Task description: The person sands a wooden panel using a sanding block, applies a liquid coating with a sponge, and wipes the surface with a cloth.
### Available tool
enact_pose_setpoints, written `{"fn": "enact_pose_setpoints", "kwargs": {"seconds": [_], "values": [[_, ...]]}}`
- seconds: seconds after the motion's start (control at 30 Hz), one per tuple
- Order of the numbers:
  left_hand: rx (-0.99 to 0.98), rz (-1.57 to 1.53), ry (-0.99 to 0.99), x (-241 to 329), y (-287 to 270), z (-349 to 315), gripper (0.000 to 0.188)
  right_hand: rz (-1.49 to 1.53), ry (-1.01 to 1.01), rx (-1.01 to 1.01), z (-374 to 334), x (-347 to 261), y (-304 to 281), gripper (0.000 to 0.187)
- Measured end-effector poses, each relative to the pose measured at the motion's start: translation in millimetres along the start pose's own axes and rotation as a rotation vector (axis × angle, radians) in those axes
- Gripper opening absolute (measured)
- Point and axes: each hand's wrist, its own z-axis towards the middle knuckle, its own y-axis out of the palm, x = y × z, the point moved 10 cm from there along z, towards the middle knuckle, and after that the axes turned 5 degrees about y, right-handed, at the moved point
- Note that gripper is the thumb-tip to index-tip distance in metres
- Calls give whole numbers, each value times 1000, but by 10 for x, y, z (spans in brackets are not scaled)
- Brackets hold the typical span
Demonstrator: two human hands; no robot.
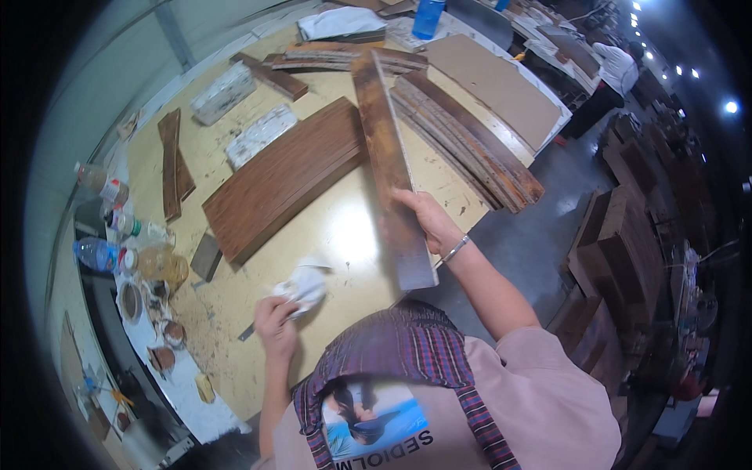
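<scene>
My right hand (429, 220) grips a long, narrow brown wooden board (385, 160) by its edge. The board is tilted up off the table and points away from me, its near end past the hand. In my left hand (277, 321) is a crumpled white cloth (305, 287), pinched between the fingers and slightly blurred. A wide reddish-brown wooden panel (291, 174) lies on the table between the hands, beyond the cloth. A thin dark strip (247, 333), perhaps a blade or ruler, lies beside my left hand.
Bundled wooden strips (470, 141) lie to the right, other pieces (174, 164) to the left. White-wrapped blocks (262, 135) rest beyond the panel on the yellowish table (345, 258). Bottles (160, 265) and small bowls (162, 358) line the left edge. Another person (615, 70) stands far right.
</scene>
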Motion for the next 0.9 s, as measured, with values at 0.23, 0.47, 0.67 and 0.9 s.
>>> {"fn": "enact_pose_setpoints", "kwargs": {"seconds": [0.23,0.47,0.67,0.9], "values": [[235,130,-275,-562,-670,-340,33,-618,-358,384,-291,-1009,-1108,29],[156,205,-357,-792,-244,-492,32,-271,-43,96,-391,-701,-1157,42],[138,406,-278,-670,-82,-422,31,-682,-390,424,-476,-1140,-1563,36],[194,434,-257,-700,-71,-490,29,-1363,-544,1120,-885,-1901,-1702,61]]}}
